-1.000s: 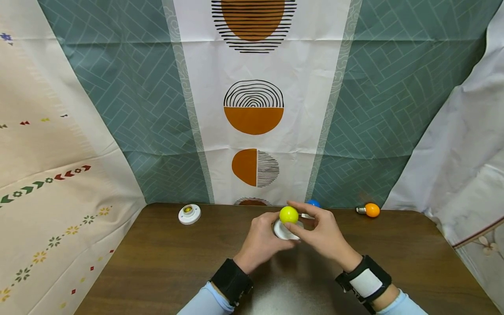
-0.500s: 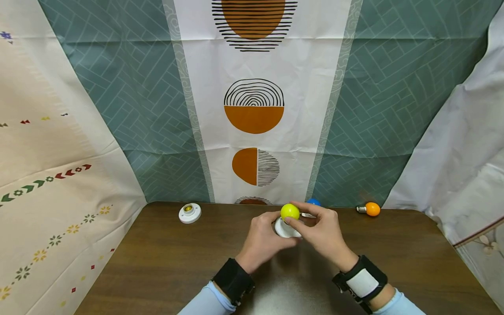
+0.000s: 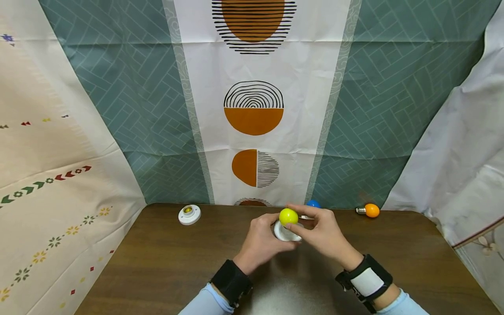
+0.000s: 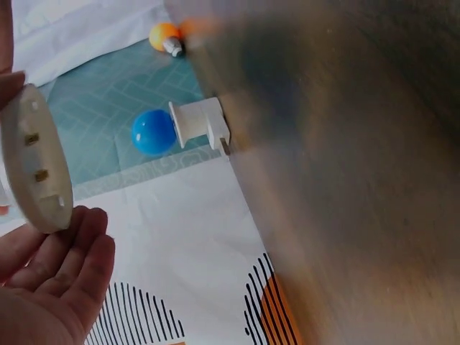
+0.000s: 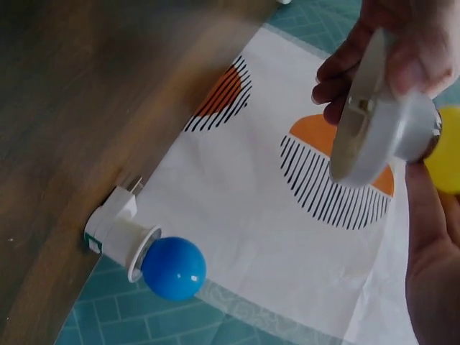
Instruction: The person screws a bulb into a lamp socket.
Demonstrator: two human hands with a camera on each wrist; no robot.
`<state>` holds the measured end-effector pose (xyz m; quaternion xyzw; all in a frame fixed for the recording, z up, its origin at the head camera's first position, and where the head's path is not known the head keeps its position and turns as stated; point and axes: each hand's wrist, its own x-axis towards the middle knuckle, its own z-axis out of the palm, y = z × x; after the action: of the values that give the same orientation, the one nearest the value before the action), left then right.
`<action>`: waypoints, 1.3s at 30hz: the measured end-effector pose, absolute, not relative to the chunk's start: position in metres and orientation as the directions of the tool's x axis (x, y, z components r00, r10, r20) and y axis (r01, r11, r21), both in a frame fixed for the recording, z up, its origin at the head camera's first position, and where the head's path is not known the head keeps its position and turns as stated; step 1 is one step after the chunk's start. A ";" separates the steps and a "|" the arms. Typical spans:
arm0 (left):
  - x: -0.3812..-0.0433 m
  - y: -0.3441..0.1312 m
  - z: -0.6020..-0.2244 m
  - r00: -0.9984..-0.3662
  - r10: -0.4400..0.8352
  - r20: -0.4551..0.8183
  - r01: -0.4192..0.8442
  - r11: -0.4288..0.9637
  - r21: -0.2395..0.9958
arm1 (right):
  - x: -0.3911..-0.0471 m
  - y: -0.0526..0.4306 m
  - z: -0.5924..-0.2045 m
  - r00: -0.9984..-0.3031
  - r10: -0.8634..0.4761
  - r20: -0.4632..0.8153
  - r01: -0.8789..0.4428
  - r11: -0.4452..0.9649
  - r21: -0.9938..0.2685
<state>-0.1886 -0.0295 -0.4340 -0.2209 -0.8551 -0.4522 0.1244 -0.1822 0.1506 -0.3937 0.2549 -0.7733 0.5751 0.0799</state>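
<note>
My left hand grips a round white lamp holder by its rim, lifted above the table. A yellow light bulb sits at the holder's socket, pinched between the thumb and fingers of my right hand. In the left wrist view the hollow underside of the lamp holder shows small metal contacts. From the right wrist, the metal base of the yellow bulb appears at the socket's mouth; how deep it sits I cannot tell.
A second white lamp holder lies at the table's back left. Behind my right hand a blue bulb sits in a white plug-in socket. An orange bulb lies at the back right. Cloth hangs behind the table.
Both hands keep their hold on the lamp holder and the yellow bulb. Only slight shifts of the hands and the head view show.
</note>
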 end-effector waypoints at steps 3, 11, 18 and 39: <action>-0.188 -0.027 -0.435 -0.873 0.225 0.433 0.485 0.503 0.716 | -0.181 0.147 -0.394 -0.862 -0.214 0.460 -0.500 0.206 -0.841; -0.188 -0.028 -0.436 -0.886 0.223 0.407 0.463 0.485 0.742 | -0.183 0.150 -0.393 -0.881 -0.238 0.409 -0.461 0.238 -0.855; -0.189 -0.033 -0.436 -0.861 0.267 0.434 0.509 0.470 0.721 | -0.185 0.155 -0.392 -0.861 -0.374 0.346 -0.433 0.178 -0.884; -0.192 -0.033 -0.435 -0.862 0.253 0.439 0.506 0.472 0.721 | -0.188 0.155 -0.388 -0.872 -0.355 0.337 -0.420 0.190 -0.887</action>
<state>-0.1923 -0.0332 -0.4354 -0.2241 -0.8470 -0.4621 0.1370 -0.1881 0.1546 -0.3880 0.2514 -0.7709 0.5846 0.0280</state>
